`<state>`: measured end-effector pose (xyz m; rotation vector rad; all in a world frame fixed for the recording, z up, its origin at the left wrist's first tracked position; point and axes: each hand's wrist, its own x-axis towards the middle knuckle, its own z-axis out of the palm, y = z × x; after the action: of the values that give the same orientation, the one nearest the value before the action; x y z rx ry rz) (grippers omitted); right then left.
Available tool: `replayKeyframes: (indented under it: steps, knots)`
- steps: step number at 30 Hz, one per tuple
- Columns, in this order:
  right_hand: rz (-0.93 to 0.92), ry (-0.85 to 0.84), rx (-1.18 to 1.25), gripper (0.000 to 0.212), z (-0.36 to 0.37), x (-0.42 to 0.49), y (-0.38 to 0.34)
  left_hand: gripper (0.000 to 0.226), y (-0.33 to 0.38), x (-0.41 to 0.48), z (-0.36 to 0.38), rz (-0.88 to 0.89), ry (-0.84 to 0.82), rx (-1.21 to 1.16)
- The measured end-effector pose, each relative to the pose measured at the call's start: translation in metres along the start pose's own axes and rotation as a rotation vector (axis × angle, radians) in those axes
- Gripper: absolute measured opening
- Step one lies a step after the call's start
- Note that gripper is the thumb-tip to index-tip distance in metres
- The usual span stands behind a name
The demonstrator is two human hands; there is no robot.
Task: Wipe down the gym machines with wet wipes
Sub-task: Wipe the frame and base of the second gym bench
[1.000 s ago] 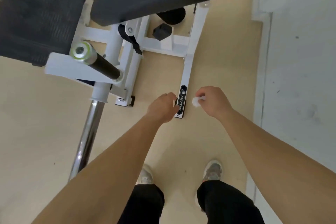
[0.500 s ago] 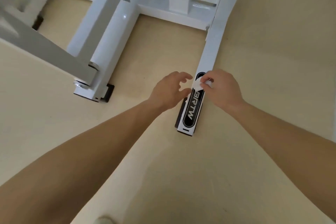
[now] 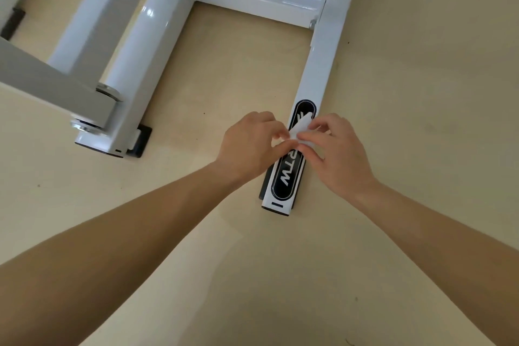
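Just above the black label on the machine's white floor bar, a small white wipe sits pinched between both hands. Left hand and right hand each have fingertips clamped on it. Beige floor lies around.
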<state>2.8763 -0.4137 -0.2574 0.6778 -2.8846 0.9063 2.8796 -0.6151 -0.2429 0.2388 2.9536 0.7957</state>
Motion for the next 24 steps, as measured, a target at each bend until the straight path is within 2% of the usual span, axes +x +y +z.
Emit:
replayKeyframes:
  steps: [3, 6, 8, 11, 15, 19, 24]
  knots:
    - [-0.087, 0.029, -0.026, 0.009, 0.0, 0.01, 0.003, 0.025, -0.001, 0.004, 0.003, -0.008, 0.022, -0.036]
    - [-0.13, 0.006, -0.035, 0.024, -0.003, 0.02, 0.007, 0.013, 0.003, 0.01, 0.007, 0.027, 0.091, -0.155]
    - [-0.156, 0.011, -0.058, 0.026, -0.004, 0.021, 0.012, 0.01, 0.005, 0.011, 0.01, 0.051, 0.127, -0.196]
    - [-0.172, 0.038, -0.06, 0.02, -0.003, 0.02, 0.021, 0.01, 0.005, 0.018, 0.015, 0.065, 0.15, -0.205]
    - [-0.155, 0.057, -0.116, 0.024, -0.006, 0.049, 0.036, 0.012, 0.01, 0.053, 0.015, 0.044, 0.207, -0.212]
    - [-0.175, 0.111, -0.196, 0.023, -0.003, 0.063, 0.038, 0.014, 0.012, 0.068, 0.013, 0.015, 0.19, -0.163]
    - [-0.312, 0.107, -0.205, 0.028, 0.013, -0.007, 0.025, 0.01, 0.006, 0.001, 0.008, 0.09, 0.103, -0.163]
